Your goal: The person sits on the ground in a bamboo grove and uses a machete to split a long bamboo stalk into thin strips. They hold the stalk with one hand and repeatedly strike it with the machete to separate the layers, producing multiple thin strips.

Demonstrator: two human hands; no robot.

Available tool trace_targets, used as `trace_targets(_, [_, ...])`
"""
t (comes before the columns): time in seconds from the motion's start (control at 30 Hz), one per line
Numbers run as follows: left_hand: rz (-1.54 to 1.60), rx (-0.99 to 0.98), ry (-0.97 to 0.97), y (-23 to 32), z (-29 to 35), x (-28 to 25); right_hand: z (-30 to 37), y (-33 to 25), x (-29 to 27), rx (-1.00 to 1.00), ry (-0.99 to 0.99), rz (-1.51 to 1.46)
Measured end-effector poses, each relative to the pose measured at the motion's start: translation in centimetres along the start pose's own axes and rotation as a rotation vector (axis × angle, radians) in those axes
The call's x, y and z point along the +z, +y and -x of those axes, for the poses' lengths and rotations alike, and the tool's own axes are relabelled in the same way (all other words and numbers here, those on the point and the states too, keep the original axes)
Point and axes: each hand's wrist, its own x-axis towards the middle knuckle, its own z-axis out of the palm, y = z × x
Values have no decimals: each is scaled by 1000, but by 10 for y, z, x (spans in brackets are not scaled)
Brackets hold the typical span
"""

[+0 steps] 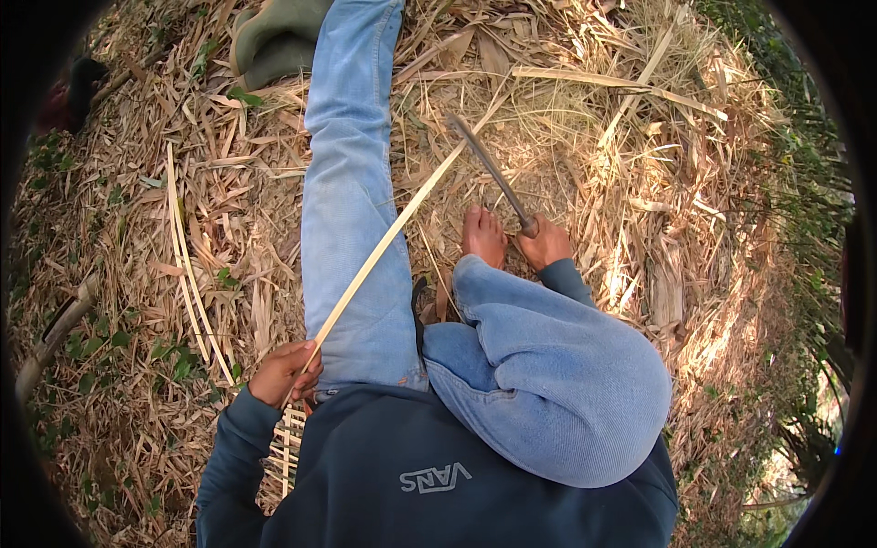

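My left hand (288, 373) is closed around the lower part of a long, pale bamboo strip (379, 248). The strip slants up across my outstretched left leg toward the dry litter on the far side. In my right hand (545, 242), beside my bare foot (484, 236), is the handle of a long, dark-bladed knife (493, 171). Its blade points away and to the left, and its tip lies close to the strip; whether the two touch I cannot tell. Partly hidden by my left sleeve and shirt is a lattice of pale strips (287, 440).
Loose bamboo strips (190, 265) lie left of my leg, and another long strip (621, 82) lies at the far right. Green boots (279, 41) are at the top. A thick stick (57, 333) rests at the left edge. Dry leaves cover the ground; green plants (795, 173) border the right.
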Motion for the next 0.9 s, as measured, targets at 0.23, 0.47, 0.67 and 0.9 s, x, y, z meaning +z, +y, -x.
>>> trace_targets(0.23, [127,-14,5,-11,2,-5,-20,7,-16,46,-266,-60])
trace_targets(0.47, [135,-46,-14,-6,7,-10,-51,36,-7,149,-80,-38])
trace_targets(0.67, [301,-150,-125,-9,-4,-2,28,-16,-34,-323,-328,-46])
trace_targets(0.9, [239,-125,-83,-14,-4,5,35,-18,-43,-126,-305,-163])
